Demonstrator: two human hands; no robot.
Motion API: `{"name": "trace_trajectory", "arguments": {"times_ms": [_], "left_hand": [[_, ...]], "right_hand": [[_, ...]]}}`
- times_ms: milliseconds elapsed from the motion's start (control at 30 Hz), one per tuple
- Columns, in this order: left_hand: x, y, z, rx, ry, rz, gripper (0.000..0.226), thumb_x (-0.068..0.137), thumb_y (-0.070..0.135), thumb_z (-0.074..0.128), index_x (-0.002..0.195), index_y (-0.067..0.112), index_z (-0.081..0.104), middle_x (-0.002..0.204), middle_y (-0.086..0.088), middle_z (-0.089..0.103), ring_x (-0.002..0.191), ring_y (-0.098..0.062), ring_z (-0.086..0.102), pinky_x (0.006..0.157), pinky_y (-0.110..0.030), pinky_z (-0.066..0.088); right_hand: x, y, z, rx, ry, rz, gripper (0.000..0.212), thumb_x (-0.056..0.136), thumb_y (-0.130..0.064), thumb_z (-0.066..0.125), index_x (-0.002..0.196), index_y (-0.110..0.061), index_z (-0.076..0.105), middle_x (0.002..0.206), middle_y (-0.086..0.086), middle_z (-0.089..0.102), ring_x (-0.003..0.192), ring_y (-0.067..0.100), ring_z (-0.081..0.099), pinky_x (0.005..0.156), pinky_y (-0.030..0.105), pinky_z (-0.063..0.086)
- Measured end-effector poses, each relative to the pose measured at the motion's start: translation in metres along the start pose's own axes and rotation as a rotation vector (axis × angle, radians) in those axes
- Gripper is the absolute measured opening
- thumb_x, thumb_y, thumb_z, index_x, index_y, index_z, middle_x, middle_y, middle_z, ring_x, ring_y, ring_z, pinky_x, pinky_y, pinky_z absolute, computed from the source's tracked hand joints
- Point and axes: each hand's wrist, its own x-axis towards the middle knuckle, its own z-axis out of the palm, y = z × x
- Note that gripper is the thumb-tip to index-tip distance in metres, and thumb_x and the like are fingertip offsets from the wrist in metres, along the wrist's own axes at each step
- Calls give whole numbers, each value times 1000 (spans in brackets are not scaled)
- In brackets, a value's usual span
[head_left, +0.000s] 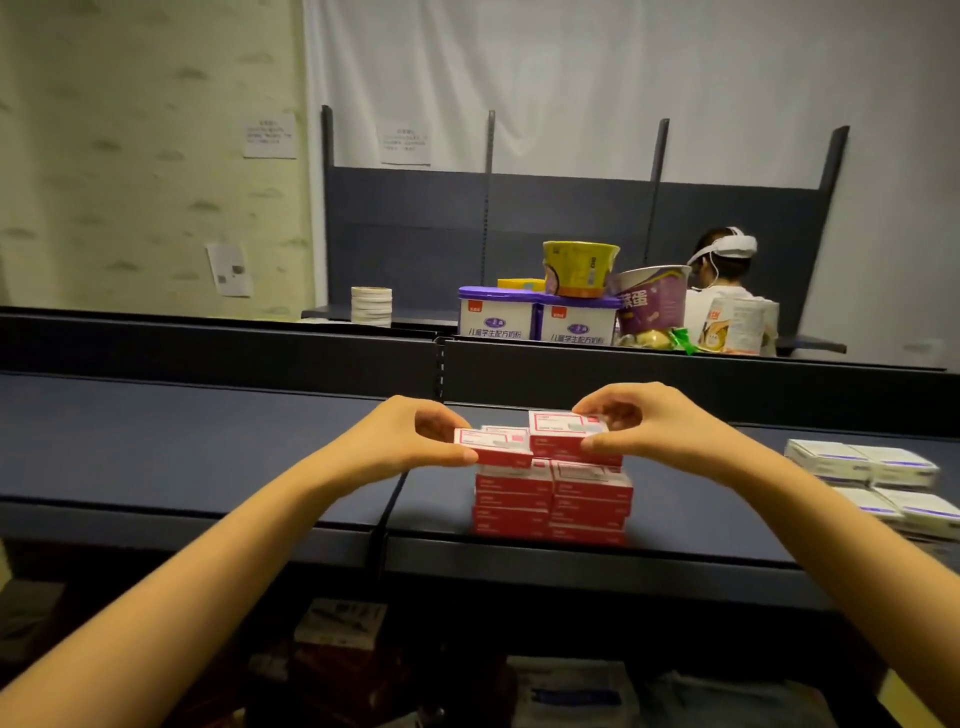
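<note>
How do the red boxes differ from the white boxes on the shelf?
The red boxes are stacked several layers high; the white boxes, purple-striped, about two. The left hand and right hand grip top red boxes; the white boxes lie untouched. Both are flat cartons on the shelf.

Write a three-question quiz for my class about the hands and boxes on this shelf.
1. True or false: the left hand grips the left top box and the right hand grips the right top box of the red stack.
2. The white boxes lie: A) left of the stack, B) right of it, C) on it.
3. Seen from the front, the stack is ____ boxes wide.
Key: 1 true; 2 B; 3 two.
</note>
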Motion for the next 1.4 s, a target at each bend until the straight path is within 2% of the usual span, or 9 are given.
{"name": "trace_trajectory", "arguments": {"times_ms": [100,233,333,533,700,833,1200,1300,1400], "left_hand": [[1,-1,7,5,-2,18,30,78,29,72,106,23,64,96,8,70,88,-4,66,67,-11,52],[2,-6,17,-8,34,35,31,77,29,72,106,28,61,97,6,69,91,-8,66,76,-17,53],[3,-9,20,24,72,51,35,76,30,73,107,30,56,97,7,67,90,-8,65,75,-16,53],[4,-7,26,71,92,61,31,76,30,72,104,23,59,99,10,64,84,-4,64,64,-11,52],[5,-5,30,94,141,90,36,76,30,72,109,22,60,102,5,64,84,-6,63,64,-11,52],[5,-6,34,88,156,99,36,75,31,73,107,28,56,93,8,63,83,-4,63,64,-11,52],[7,-10,36,78,158,87,33,75,33,73,102,26,56,98,11,63,90,-6,63,70,-14,53],[7,-10,31,56,188,85,36,73,37,73,105,29,57,98,11,63,90,-7,63,71,-15,52],[13,-12,19,-5,216,108,33,76,38,69,106,34,58,98,11,64,91,-6,64,70,-13,53]], "right_hand": [[-8,8,1,-4,0,7,26,80,-27,68,104,-30,57,97,-14,58,89,9,61,65,17,51],[-13,16,4,16,1,22,25,80,-27,68,103,-29,58,96,-14,59,87,8,62,63,15,51],[-16,22,5,56,6,30,26,79,-27,69,103,-28,58,97,-12,62,87,9,63,63,15,53],[-23,27,5,45,67,2,23,77,-26,71,95,-33,59,104,-9,59,94,10,61,68,16,55],[-28,33,5,-86,114,-11,22,78,-29,70,96,-34,58,107,-5,57,97,12,55,78,18,48],[-26,36,6,-72,125,-18,27,79,-29,69,100,-34,55,105,-8,54,93,7,53,72,14,47],[-20,39,17,-73,147,-43,37,79,-32,68,109,-32,46,98,-18,49,90,2,53,64,11,45],[-20,44,11,-37,199,-60,40,77,-34,69,112,-33,48,100,-19,51,92,4,53,65,13,43],[-12,48,4,97,235,-42,27,81,-35,62,106,-36,52,102,-15,55,96,6,55,72,15,44]]}}
